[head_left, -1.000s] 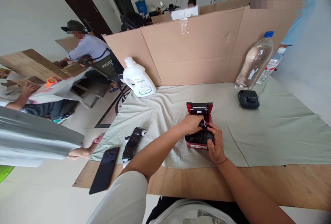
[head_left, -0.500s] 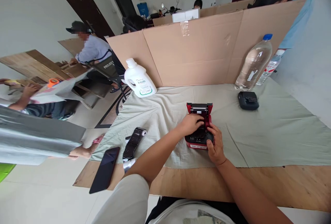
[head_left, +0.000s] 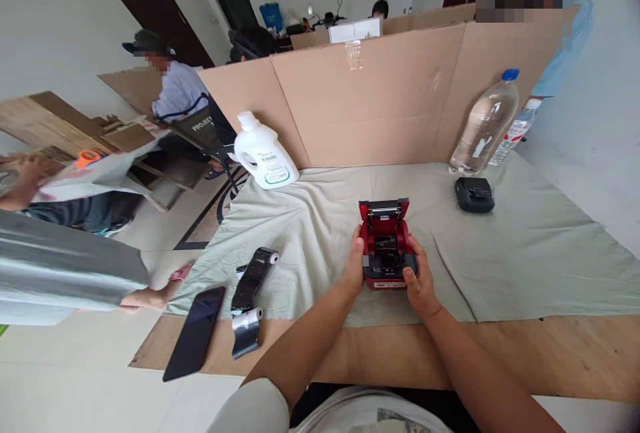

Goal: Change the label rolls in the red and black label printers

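Note:
A small red and black thermal printer (head_left: 386,263) stands on the cloth with its lid (head_left: 384,209) raised, so its dark inner compartment shows. My left hand (head_left: 354,263) is closed against the printer's left side. On the opposite side, my right hand (head_left: 421,281) grips the right wall, its thumb by the front right corner. To the left lie a roll in black wrapping (head_left: 254,278) and a second roll (head_left: 246,330) with a dark, shiny strip hanging from it, near the table's front edge.
A phone (head_left: 194,334) lies at the front left. Behind stand a white jug (head_left: 267,156), a large water bottle (head_left: 485,127), a smaller bottle (head_left: 516,133) and a black device (head_left: 474,194). A cardboard screen (head_left: 370,113) closes off the back. Other people sit beyond and to the left.
My left hand has come out of the printer's compartment and moved to its left side. My right hand stays on the right side; the lid remains raised.

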The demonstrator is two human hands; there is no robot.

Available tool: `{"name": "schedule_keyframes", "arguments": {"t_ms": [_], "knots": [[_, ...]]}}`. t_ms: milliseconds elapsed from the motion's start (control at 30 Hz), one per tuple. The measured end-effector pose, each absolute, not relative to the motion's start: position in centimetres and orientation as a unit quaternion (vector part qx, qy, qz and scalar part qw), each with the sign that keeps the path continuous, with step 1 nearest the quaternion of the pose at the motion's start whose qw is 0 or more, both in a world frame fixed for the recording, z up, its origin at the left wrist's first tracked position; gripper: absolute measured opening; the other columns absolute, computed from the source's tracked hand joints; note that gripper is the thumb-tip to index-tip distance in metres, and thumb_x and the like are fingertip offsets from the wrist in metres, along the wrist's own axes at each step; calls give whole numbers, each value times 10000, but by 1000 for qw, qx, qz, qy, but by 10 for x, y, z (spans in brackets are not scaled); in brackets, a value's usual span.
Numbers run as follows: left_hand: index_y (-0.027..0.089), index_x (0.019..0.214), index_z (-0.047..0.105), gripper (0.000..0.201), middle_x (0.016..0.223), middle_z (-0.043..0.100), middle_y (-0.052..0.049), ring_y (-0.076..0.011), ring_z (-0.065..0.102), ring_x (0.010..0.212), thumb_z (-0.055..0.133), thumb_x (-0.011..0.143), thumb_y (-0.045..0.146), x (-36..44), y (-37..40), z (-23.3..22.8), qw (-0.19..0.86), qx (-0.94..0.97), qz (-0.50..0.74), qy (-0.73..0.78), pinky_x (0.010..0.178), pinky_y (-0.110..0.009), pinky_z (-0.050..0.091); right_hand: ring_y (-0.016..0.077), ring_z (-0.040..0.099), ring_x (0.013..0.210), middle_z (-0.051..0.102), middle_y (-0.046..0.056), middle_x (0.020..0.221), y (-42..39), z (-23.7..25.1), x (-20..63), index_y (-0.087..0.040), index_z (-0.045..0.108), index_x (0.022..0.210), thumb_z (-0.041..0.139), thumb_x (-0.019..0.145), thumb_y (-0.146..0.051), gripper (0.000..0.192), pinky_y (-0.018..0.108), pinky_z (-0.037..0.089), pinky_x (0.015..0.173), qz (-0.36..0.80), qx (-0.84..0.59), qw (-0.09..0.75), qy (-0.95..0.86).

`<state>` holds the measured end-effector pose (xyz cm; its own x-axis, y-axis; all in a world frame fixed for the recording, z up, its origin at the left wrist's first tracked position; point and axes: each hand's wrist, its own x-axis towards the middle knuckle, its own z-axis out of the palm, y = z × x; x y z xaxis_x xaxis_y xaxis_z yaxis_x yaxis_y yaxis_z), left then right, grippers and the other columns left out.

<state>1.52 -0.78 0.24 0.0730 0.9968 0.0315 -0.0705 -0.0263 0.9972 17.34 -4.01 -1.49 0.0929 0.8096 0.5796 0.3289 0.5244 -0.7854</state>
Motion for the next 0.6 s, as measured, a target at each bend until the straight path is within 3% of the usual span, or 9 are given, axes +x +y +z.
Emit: {"name": "schedule_keyframes", "arguments": {"t_ms": [100,167,233,333,500,600], "knots": [[270,1488,253,641,1572,304,-62,-209,321,1431,214,959,628,7,2,7,503,490,525,481,1153,-398,329,340,411,1347,436,144,1443,-40,-5,177,-218,491,1329,517,884,-531,545,606,376,1073,121,-454,573,-671],[287,1492,257,663,1589,264,-54,-215,293,1445,195,945,658,1,12,17,470,506,526,496,1155,-403,318,341,447,1297,526,113,1337,-41,2,176,-244,606,1150,629,827,-477,399,593,407,1040,37,-449,563,-692],[312,1495,254,669,1607,214,-28,-214,231,1469,178,936,672,-3,24,30,444,537,529,485,1170,-408,283,323,503,1220,618,79,1181,-43,6,175,-265,647,999,694,790,-424,267,551,447,994,-31,-430,558,-709],[298,1493,258,692,1594,246,-34,-215,223,1470,201,924,689,-3,34,46,431,587,523,443,1179,-405,258,294,570,1099,670,52,1047,-46,7,172,-281,657,946,741,754,-430,258,512,469,939,-89,-409,546,-725],[181,1390,399,664,1343,523,-137,-238,473,1286,251,937,645,-3,17,48,348,637,558,402,1129,-431,322,329,511,1181,594,64,1220,-52,4,170,-294,671,897,786,672,-524,342,525,470,947,-126,-440,530,-714],[179,1282,494,599,1273,559,-146,-258,494,1251,253,947,612,-10,-2,41,290,688,540,390,1100,-453,341,363,444,1272,515,64,1348,-51,4,169,-288,646,904,764,678,-557,371,567,426,993,-122,-446,528,-712]]}}
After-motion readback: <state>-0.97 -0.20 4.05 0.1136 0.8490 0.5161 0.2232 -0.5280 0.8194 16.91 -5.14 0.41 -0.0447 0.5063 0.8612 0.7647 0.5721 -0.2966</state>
